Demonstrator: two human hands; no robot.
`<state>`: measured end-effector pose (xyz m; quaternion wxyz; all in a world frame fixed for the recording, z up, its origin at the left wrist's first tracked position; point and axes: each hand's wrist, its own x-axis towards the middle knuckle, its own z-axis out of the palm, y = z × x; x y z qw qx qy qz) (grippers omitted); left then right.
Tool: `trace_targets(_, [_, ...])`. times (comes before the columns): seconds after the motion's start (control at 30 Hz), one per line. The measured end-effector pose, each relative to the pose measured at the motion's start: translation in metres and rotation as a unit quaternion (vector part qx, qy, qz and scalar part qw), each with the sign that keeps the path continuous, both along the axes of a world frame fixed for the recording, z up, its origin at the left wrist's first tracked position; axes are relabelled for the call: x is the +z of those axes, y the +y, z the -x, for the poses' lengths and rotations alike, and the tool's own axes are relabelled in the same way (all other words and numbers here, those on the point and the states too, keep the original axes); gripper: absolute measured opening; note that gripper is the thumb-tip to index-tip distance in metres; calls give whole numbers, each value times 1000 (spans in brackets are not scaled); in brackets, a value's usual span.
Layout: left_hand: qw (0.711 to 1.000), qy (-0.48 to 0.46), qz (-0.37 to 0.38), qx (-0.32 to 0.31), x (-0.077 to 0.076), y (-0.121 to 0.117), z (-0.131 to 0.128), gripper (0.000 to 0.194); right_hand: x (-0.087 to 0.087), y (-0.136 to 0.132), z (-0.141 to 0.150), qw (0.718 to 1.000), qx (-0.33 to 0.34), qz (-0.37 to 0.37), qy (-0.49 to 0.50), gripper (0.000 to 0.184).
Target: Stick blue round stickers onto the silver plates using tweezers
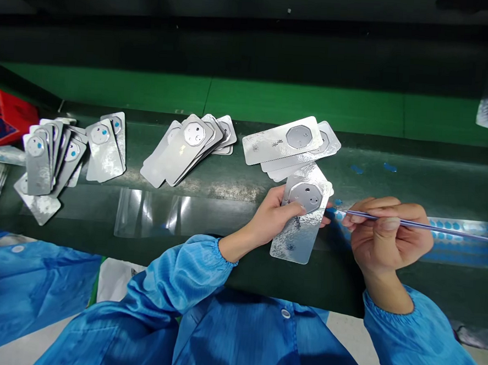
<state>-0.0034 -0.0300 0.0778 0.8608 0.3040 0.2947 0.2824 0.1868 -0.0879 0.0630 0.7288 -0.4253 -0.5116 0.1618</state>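
Note:
My left hand (274,214) is closed on a silver phone back cover (301,222) with a round camera plate near its top, holding it tilted above the dark green bench. My right hand (383,235) pinches a thin metal tweezer (415,223) like a pen. The tweezer's tip touches the cover's right edge, beside a strip of small blue round stickers (456,226) lying under that hand. Both arms wear blue sleeves.
A pile of covers (290,144) lies just beyond my left hand. Another fan of covers (188,149) sits at centre left, and covers with blue stickers (59,154) lie at far left. Clear film (155,213) rests on the bench. A green belt (274,102) runs behind.

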Motion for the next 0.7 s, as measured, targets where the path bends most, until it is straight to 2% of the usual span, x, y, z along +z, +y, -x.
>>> trace_targets(0.2, [1000, 0, -8, 11, -3, -1, 0, 29, 0, 3, -3, 999, -16, -21, -25, 19])
trace_targets(0.3, [1000, 13, -21, 13, -2, -2, 0, 40, -1, 5, -4, 999, -35, -24, -14, 14])
trace_targets(0.4, [999, 33, -28, 15, -2, -3, 0, 52, -5, 7, -9, 995, -99, -24, 11, 17])
trace_targets(0.53, [999, 37, -34, 20, -1, -2, 0, 56, -12, 13, -31, 974, -218, -8, 54, 21])
trace_targets(0.63, [999, 10, -45, 23, -1, 2, 2, 60, -17, 19, -50, 966, -245, 38, 70, 30])
trace_targets(0.7, [998, -20, -51, 17, -2, 6, 3, 70, -21, 23, -57, 966, -243, 47, 74, 34])
